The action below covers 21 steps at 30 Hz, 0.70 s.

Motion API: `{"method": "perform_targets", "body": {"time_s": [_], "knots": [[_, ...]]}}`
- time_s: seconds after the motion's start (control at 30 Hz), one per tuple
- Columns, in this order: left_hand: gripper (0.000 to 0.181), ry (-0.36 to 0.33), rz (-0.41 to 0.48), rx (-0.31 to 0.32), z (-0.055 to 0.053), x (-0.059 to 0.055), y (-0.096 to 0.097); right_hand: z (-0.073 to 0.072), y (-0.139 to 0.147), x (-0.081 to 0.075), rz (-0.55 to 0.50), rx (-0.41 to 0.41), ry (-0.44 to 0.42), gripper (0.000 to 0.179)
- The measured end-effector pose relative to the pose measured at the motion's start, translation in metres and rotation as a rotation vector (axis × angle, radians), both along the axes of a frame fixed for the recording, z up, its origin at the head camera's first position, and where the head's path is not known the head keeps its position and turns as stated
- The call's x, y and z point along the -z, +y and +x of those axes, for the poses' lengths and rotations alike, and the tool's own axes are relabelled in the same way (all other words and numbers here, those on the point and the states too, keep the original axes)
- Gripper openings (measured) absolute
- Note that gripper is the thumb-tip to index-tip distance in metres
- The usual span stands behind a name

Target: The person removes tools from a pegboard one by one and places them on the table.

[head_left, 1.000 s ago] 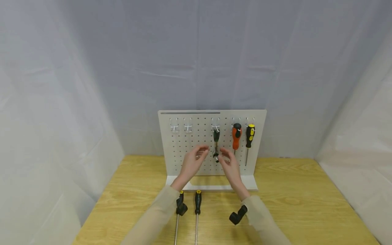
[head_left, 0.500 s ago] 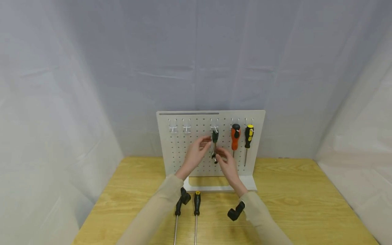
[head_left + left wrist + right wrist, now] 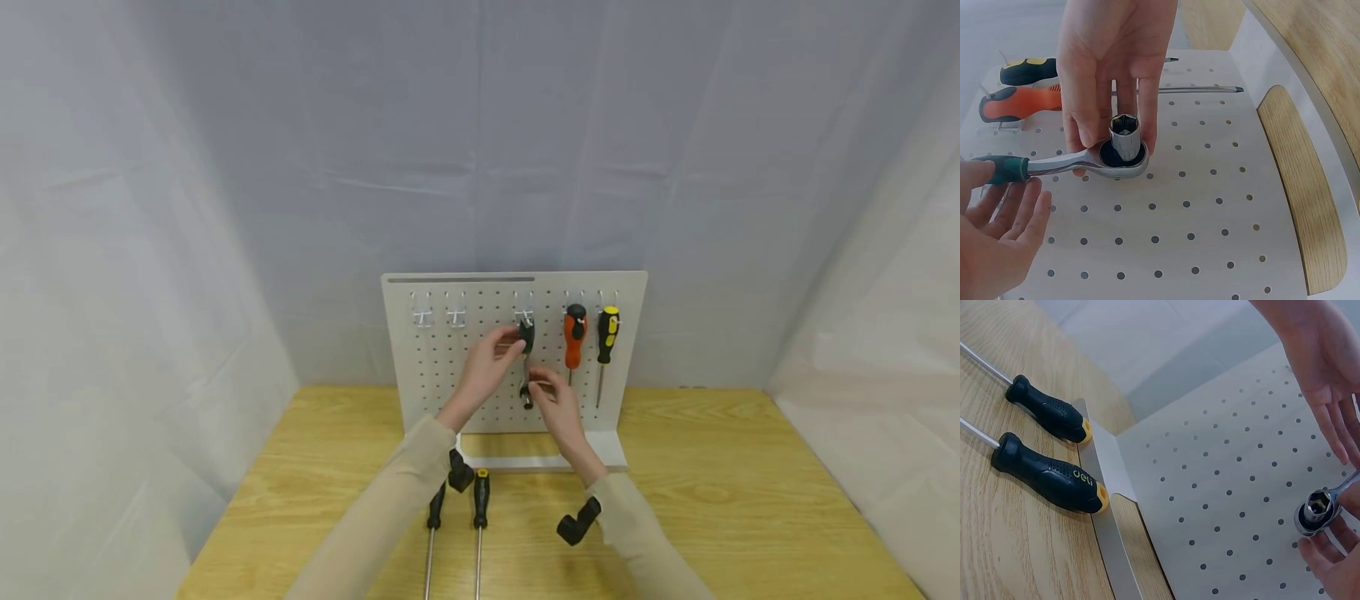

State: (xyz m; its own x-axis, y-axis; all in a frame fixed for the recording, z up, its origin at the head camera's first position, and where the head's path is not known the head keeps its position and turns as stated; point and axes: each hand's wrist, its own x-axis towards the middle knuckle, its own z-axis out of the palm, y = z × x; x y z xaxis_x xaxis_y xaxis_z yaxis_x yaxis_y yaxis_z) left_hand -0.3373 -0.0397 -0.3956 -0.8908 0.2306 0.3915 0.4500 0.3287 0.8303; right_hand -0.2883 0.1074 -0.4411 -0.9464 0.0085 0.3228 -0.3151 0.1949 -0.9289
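A ratchet wrench [image 3: 1054, 165] with a green handle and a chrome socket [image 3: 1125, 140] on its head hangs head-down in front of the white pegboard [image 3: 491, 408]. Its handle end is at the middle hook [image 3: 524, 315]. My left hand [image 3: 483, 371] pinches the green handle from the left, thumb in front and fingers behind. Lower down, my right hand [image 3: 558, 408] holds the ratchet head between thumb and fingers, as the left wrist view also shows. The socket points outward from the board.
Right of the ratchet hang an orange-and-black screwdriver [image 3: 575, 337] and a yellow-and-black screwdriver [image 3: 608, 336]. Two hooks [image 3: 457, 317] sit at the board's left. Two black-handled screwdrivers [image 3: 1054, 478] lie on the wooden table [image 3: 712, 500] before the board's base.
My left hand has moved up and right onto the green handle. My right hand has closed in on the ratchet head. The head view has shifted slightly.
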Motion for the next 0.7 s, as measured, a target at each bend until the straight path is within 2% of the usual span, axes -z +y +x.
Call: {"method": "perform_targets", "body": {"time_s": [0.33,0.7], "knots": [[0.036,-0.013,-0.009,-0.012,-0.005,0.001,0.002,-0.023,0.004,0.035,-0.018,0.007,-0.004,0.033],[0.035,-0.022,0.004,-0.003,-0.004,-0.002,0.0,-0.018,0.002,0.032,-0.018,0.026,-0.06,0.029]]}}
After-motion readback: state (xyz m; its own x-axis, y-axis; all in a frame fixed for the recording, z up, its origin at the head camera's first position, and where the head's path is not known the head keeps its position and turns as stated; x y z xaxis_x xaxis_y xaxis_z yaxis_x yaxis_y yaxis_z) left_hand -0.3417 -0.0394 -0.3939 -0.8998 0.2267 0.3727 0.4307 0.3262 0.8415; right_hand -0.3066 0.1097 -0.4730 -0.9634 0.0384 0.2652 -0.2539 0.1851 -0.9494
